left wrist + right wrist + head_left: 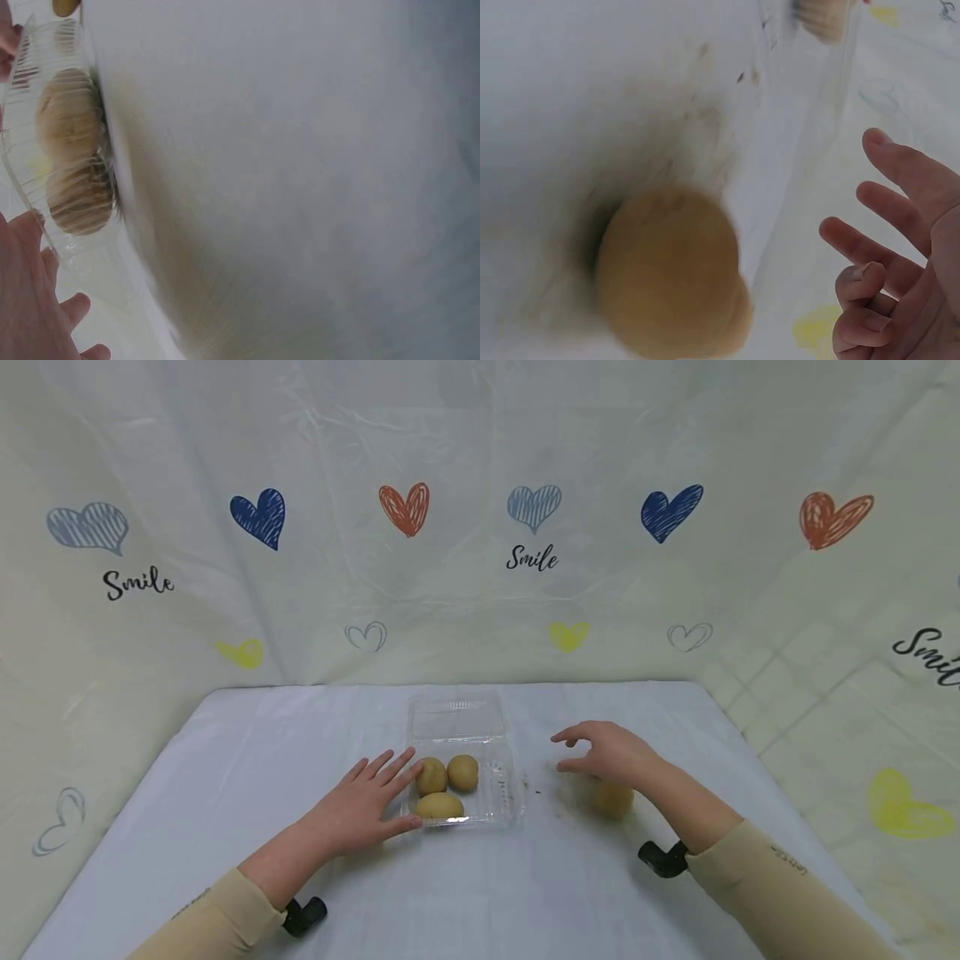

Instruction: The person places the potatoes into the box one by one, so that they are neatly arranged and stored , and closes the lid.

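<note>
A clear plastic clamshell box [495,789] lies on the table with its lid [457,720] folded back. Inside are three potatoes: one at left [431,776], one at right [462,773] and one in front [440,806]. My left hand [363,806] is at the box's left side, fingers spread, near its rim; whether it touches is unclear. Holding nothing, my right hand [615,753] hovers right of the box, thumb and index finger apart, other fingers partly bent. Beneath it sits a potato [613,799]; the right wrist view shows this potato [667,270] with another [739,315] partly hidden behind.
Brown crumbs of dirt [703,49] lie on the white tablecloth [300,727] between the box and the loose potatoes. Behind the table hangs a pale sheet [465,610] printed with hearts. A black wrist camera [303,917] is strapped at each sleeve.
</note>
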`<state>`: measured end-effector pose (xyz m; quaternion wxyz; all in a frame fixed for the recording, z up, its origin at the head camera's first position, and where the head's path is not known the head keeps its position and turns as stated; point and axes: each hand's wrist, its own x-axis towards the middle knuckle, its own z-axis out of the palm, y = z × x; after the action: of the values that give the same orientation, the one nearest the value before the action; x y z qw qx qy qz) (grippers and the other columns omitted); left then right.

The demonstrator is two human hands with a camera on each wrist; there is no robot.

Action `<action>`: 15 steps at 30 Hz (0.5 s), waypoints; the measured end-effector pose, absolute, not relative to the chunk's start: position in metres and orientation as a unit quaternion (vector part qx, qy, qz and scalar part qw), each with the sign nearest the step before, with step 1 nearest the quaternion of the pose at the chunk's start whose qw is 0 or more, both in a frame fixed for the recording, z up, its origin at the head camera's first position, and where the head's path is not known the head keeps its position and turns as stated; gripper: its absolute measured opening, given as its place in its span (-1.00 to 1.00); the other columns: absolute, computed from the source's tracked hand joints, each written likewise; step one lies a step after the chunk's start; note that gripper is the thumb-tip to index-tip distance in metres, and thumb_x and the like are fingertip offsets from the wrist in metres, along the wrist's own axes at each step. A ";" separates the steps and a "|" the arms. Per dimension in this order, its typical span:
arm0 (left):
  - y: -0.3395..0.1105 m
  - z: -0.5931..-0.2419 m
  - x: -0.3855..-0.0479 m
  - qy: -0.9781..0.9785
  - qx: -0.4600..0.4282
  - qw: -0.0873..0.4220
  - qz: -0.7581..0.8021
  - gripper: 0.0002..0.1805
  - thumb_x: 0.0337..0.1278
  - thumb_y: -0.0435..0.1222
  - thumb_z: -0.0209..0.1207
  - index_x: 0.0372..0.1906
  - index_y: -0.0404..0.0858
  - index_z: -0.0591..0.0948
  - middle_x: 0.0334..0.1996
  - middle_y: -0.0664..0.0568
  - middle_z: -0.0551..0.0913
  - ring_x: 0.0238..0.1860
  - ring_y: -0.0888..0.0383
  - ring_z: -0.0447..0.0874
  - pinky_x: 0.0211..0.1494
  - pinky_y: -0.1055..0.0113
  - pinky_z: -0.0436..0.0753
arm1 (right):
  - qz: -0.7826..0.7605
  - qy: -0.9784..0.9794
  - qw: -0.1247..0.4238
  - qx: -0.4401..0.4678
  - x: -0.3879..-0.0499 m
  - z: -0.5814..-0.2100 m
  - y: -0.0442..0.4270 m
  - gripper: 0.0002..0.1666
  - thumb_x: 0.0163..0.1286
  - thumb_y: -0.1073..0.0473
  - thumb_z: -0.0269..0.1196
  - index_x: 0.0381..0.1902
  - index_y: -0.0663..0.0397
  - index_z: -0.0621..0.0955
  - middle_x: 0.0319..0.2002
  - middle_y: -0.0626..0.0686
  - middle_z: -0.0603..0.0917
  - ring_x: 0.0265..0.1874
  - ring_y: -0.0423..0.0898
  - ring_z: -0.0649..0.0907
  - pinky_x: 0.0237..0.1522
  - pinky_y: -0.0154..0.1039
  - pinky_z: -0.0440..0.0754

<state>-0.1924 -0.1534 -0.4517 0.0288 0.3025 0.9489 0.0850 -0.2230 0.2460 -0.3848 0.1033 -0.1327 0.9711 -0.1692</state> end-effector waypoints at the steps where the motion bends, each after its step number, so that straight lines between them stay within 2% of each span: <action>1: -0.154 -0.453 -0.193 0.950 0.301 0.030 0.083 -0.03 0.19 0.48 -0.19 0.60 0.11 0.03 0.60 0.17 -0.11 0.57 -0.07 -0.10 0.51 -0.16 -0.01 | -0.171 0.971 0.106 -0.132 -0.221 -0.385 0.252 -0.44 0.27 -0.12 0.39 0.21 -0.15 0.63 0.01 0.02 0.66 0.13 0.11 0.55 0.08 0.10 0.54; 5: -0.154 -0.451 -0.192 0.951 0.297 0.034 0.080 -0.04 0.19 0.48 -0.18 0.60 0.13 0.01 0.60 0.20 -0.13 0.57 -0.05 -0.12 0.52 -0.15 -0.02 | -0.181 0.970 0.114 -0.119 -0.212 -0.383 0.275 -0.45 0.28 -0.13 0.37 0.20 -0.15 0.65 -0.03 -0.03 0.66 0.14 0.11 0.54 0.02 0.07 0.55; 10: -0.153 -0.446 -0.190 0.949 0.302 0.040 0.086 -0.05 0.22 0.44 -0.13 0.60 0.07 0.05 0.60 0.11 -0.08 0.56 -0.12 -0.09 0.50 -0.20 -0.01 | -0.200 0.966 0.120 -0.108 -0.202 -0.382 0.296 -0.42 0.24 -0.16 0.40 0.18 -0.10 0.66 -0.03 -0.02 0.66 0.13 0.16 0.53 -0.09 0.01 0.59; 15: -0.152 -0.444 -0.189 0.949 0.302 0.043 0.079 -0.04 0.22 0.45 -0.16 0.60 0.07 0.03 0.60 0.12 -0.09 0.56 -0.11 -0.09 0.50 -0.19 -0.02 | -0.205 0.964 0.117 -0.120 -0.197 -0.385 0.310 -0.45 0.22 -0.17 0.42 0.08 -0.02 0.70 -0.05 -0.03 0.70 0.10 0.15 0.56 -0.08 -0.01 0.56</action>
<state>-0.1888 -0.1517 -0.4444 0.0430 0.3022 0.9490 0.0792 -0.1972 0.3105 -0.3849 0.1175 -0.1203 0.9641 -0.2054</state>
